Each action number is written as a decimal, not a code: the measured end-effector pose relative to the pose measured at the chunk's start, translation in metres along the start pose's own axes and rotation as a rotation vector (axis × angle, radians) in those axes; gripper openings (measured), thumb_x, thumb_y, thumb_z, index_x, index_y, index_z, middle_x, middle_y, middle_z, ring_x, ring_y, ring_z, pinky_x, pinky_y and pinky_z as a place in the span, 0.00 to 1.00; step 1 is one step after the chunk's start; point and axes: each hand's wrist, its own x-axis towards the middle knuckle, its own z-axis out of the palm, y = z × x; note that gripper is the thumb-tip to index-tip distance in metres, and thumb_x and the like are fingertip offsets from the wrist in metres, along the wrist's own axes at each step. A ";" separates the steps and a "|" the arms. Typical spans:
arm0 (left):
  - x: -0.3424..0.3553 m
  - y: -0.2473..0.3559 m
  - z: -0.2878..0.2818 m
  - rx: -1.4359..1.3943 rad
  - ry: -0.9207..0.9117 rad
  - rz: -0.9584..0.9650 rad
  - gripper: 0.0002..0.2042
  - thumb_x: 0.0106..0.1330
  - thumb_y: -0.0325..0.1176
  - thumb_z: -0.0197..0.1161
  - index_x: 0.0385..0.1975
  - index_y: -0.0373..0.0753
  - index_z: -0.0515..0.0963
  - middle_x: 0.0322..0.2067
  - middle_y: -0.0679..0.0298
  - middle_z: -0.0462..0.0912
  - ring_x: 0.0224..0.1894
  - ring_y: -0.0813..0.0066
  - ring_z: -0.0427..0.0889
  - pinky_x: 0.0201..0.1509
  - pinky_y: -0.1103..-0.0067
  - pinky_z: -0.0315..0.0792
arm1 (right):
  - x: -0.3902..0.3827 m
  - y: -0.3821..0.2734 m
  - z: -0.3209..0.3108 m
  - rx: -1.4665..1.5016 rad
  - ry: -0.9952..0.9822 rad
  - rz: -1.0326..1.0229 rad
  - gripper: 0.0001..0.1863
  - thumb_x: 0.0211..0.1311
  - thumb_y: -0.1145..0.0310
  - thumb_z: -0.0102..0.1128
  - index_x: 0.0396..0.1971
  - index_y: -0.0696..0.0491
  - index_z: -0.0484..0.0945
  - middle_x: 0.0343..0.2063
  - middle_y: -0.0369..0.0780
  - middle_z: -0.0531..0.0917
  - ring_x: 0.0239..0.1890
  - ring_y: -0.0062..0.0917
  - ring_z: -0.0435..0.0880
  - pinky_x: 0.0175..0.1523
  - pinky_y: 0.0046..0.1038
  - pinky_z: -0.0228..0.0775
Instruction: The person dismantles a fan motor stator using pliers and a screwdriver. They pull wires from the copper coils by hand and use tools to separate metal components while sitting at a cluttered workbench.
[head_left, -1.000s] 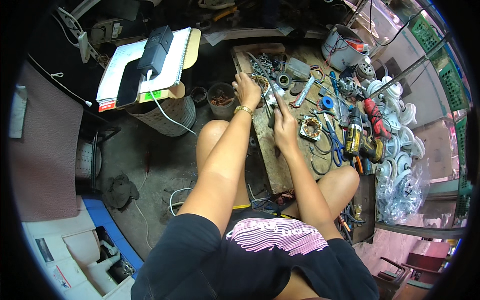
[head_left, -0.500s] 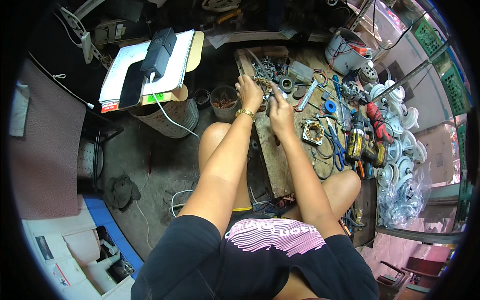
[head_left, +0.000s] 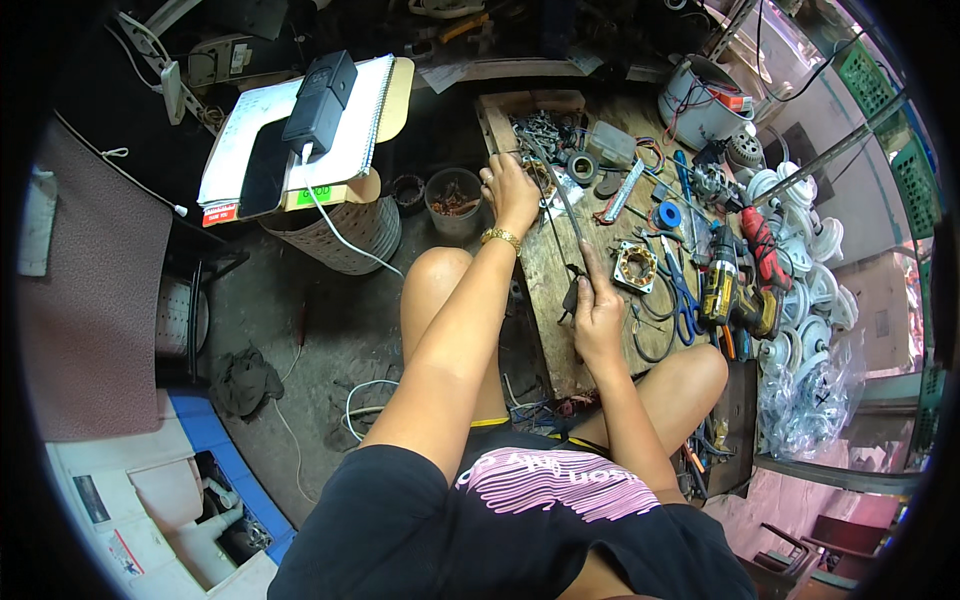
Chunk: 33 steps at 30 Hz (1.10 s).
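Observation:
Over the left edge of the wooden workbench, my left hand [head_left: 513, 197] is closed around a motor stator [head_left: 541, 178]. Its ring and copper windings are partly hidden by my fingers. My right hand [head_left: 598, 312] grips the black handle of what looks like a hacksaw [head_left: 563, 205], index finger stretched forward along it. The saw's long grey frame and thin dark blade reach away from me to the stator; the exact contact is too small to make out. A second stator [head_left: 635, 266], with a square frame and copper windings, lies on the bench right of my right hand.
Blue-handled scissors [head_left: 684, 300], a yellow-black drill [head_left: 716, 285] and a red power tool [head_left: 762, 250] lie to the right. Beyond them are several white plastic pulleys [head_left: 812, 335]. Screws [head_left: 548, 133] lie at the back. A bucket [head_left: 453, 200] stands on the floor, left.
My right hand has drawn back toward me with the hacksaw, further from my left hand. My left hand stays at the stator. The view has shifted slightly.

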 end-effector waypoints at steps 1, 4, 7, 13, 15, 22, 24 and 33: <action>0.004 -0.001 0.001 0.026 0.034 0.010 0.12 0.61 0.28 0.55 0.43 0.33 0.66 0.48 0.51 0.68 0.53 0.44 0.66 0.55 0.51 0.63 | 0.003 -0.003 0.002 -0.021 -0.005 -0.009 0.26 0.66 0.75 0.47 0.64 0.46 0.68 0.21 0.49 0.78 0.16 0.27 0.72 0.28 0.31 0.68; 0.008 0.000 0.004 0.035 0.035 -0.003 0.11 0.60 0.26 0.55 0.41 0.34 0.67 0.48 0.51 0.69 0.53 0.47 0.66 0.56 0.54 0.62 | 0.026 0.005 0.013 -0.025 -0.011 -0.008 0.26 0.65 0.75 0.48 0.64 0.44 0.68 0.17 0.48 0.75 0.16 0.30 0.73 0.28 0.33 0.68; 0.010 -0.001 0.003 0.018 0.042 0.010 0.11 0.60 0.26 0.55 0.41 0.34 0.68 0.48 0.51 0.69 0.54 0.46 0.66 0.56 0.53 0.63 | 0.077 0.010 0.035 -0.041 0.007 -0.066 0.26 0.65 0.71 0.50 0.64 0.41 0.69 0.15 0.49 0.74 0.17 0.35 0.76 0.30 0.35 0.68; 0.005 0.002 0.001 0.026 0.033 -0.043 0.11 0.61 0.27 0.55 0.42 0.34 0.68 0.50 0.52 0.68 0.54 0.45 0.65 0.57 0.48 0.61 | 0.075 0.013 0.048 -0.001 0.072 -0.186 0.26 0.66 0.71 0.49 0.64 0.41 0.67 0.27 0.53 0.81 0.26 0.42 0.82 0.36 0.38 0.71; -0.006 0.007 0.002 -0.001 -0.002 -0.037 0.10 0.61 0.27 0.55 0.41 0.34 0.68 0.49 0.52 0.69 0.54 0.45 0.65 0.56 0.49 0.60 | 0.061 0.010 0.042 -0.007 0.019 -0.075 0.26 0.66 0.72 0.48 0.64 0.42 0.67 0.37 0.53 0.81 0.31 0.40 0.84 0.39 0.37 0.72; -0.008 0.003 0.000 0.032 0.012 -0.009 0.10 0.60 0.27 0.56 0.41 0.36 0.69 0.48 0.54 0.69 0.54 0.48 0.65 0.55 0.52 0.60 | 0.068 0.025 0.037 0.155 0.116 -0.131 0.23 0.69 0.73 0.46 0.63 0.52 0.67 0.51 0.50 0.80 0.50 0.31 0.81 0.55 0.30 0.68; -0.008 0.004 -0.001 0.018 0.011 -0.030 0.12 0.59 0.26 0.57 0.42 0.35 0.68 0.49 0.53 0.68 0.55 0.47 0.65 0.56 0.51 0.59 | 0.073 0.034 0.032 0.285 0.081 -0.065 0.22 0.70 0.72 0.46 0.63 0.53 0.67 0.58 0.49 0.75 0.60 0.31 0.74 0.63 0.29 0.62; -0.018 0.003 -0.004 -0.074 0.053 -0.028 0.13 0.58 0.24 0.57 0.42 0.31 0.64 0.48 0.48 0.66 0.54 0.41 0.64 0.55 0.49 0.64 | 0.052 0.005 0.030 -0.036 0.030 -0.065 0.26 0.66 0.68 0.51 0.65 0.44 0.66 0.21 0.48 0.75 0.24 0.36 0.77 0.34 0.36 0.68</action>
